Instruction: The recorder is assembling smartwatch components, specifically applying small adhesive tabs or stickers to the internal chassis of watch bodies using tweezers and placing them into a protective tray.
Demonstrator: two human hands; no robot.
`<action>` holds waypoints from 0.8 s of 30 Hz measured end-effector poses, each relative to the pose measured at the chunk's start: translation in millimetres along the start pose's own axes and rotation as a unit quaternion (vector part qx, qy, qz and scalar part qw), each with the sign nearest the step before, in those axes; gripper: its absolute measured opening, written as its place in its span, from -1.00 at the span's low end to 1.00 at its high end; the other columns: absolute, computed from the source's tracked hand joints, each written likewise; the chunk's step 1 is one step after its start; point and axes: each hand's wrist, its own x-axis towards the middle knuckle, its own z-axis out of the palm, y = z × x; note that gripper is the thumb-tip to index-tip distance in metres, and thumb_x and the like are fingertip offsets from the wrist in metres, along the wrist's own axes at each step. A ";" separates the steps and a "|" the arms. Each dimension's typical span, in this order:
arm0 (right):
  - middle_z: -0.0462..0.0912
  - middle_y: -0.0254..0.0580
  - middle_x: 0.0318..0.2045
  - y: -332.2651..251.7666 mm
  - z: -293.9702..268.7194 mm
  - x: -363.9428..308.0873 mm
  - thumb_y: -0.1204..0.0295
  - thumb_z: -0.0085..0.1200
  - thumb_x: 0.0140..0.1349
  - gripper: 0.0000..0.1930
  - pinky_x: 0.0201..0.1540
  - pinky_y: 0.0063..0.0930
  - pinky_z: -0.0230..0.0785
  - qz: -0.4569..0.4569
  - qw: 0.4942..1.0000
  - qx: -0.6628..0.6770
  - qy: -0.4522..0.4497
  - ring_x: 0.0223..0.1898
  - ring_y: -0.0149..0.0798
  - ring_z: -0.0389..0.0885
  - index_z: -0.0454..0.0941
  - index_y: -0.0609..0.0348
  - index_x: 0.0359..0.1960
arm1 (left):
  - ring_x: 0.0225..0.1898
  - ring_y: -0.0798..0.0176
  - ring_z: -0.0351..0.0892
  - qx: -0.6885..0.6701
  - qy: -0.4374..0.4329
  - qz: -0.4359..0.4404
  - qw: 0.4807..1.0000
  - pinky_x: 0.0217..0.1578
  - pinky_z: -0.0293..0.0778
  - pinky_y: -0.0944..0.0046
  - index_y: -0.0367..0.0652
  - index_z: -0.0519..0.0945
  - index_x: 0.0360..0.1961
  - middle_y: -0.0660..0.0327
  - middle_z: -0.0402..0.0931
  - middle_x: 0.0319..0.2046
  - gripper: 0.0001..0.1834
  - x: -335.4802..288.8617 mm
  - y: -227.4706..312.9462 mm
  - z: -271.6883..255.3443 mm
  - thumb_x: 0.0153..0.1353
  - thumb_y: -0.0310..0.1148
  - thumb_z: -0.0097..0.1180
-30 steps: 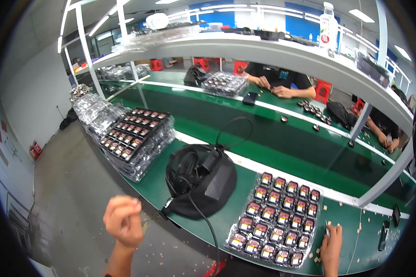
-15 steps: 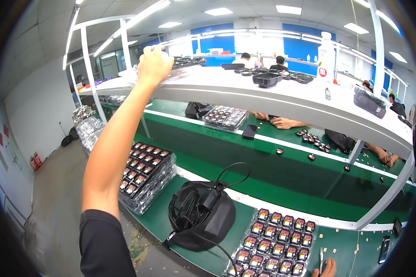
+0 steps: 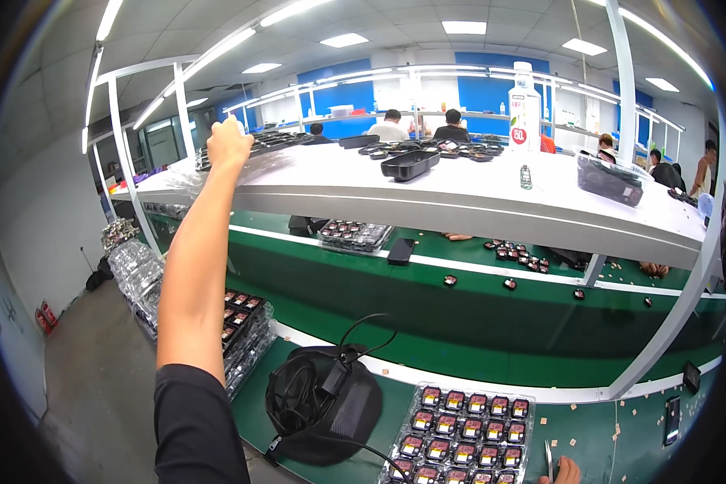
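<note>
A tall clear plastic bottle with a white cap stands upright on the white upper shelf, wearing a white label with a round red patch. Just beside its foot stands a small green bottle. Further right on the same shelf sits a clear plastic box with dark contents. On the green bench below lie two dark flat phone-like screens, one beside a clear tray, another at the right edge.
</note>
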 end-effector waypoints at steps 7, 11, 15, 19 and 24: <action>0.47 0.24 0.21 -7.0 -7.0 5.1 0.29 0.13 0.31 -0.44 0.34 0.10 0.14 -0.006 1.000 -0.009 -0.017 0.25 0.27 0.36 0.41 0.30 0.30 | 0.14 -0.18 0.59 -0.077 0.152 0.167 0.971 0.13 0.54 -0.02 -0.17 0.59 0.20 -0.10 0.52 0.19 -0.40 4.2 2.9 -31.2 0.06 -0.31 0.31; 0.47 0.24 0.21 -10.1 -10.0 5.5 0.29 0.14 0.30 -0.44 0.34 0.09 0.15 -0.004 1.000 -0.010 -0.016 0.25 0.26 0.36 0.41 0.31 0.29 | 0.13 -0.19 0.58 -0.161 0.121 0.291 0.935 0.16 0.51 0.03 -0.22 0.59 0.17 -0.12 0.51 0.21 -0.40 -30.1 34.8 -64.5 0.04 -0.33 0.31; 0.47 0.20 0.21 -10.4 -10.9 6.7 0.29 0.13 0.31 -0.46 0.34 0.08 0.15 -0.011 1.000 -0.007 -0.010 0.24 0.25 0.37 0.42 0.29 0.28 | 0.22 -0.11 0.55 -0.227 0.037 0.349 0.908 0.27 0.41 0.14 -0.30 0.62 0.14 -0.14 0.52 0.21 -0.41 -75.0 54.3 -73.1 0.00 -0.42 0.31; 0.48 0.16 0.22 -10.1 -11.8 7.1 0.30 0.13 0.32 -0.48 0.34 0.07 0.14 -0.013 1.000 -0.004 -0.013 0.24 0.24 0.37 0.44 0.27 0.27 | 0.12 -0.12 0.61 -0.300 -0.006 0.351 0.887 0.18 0.49 0.12 -0.34 0.63 0.10 -0.10 0.59 0.11 -0.43 -109.8 65.9 -65.7 -0.02 -0.41 0.31; 0.48 0.17 0.22 -9.5 -9.6 5.9 0.30 0.13 0.32 -0.48 0.34 0.07 0.14 -0.021 1.000 -0.011 -0.010 0.24 0.24 0.37 0.44 0.26 0.27 | 0.15 -0.15 0.59 -0.317 -0.060 0.297 0.899 0.20 0.46 0.09 -0.37 0.61 0.11 -0.17 0.60 0.08 -0.41 -114.2 64.0 -53.1 -0.01 -0.37 0.30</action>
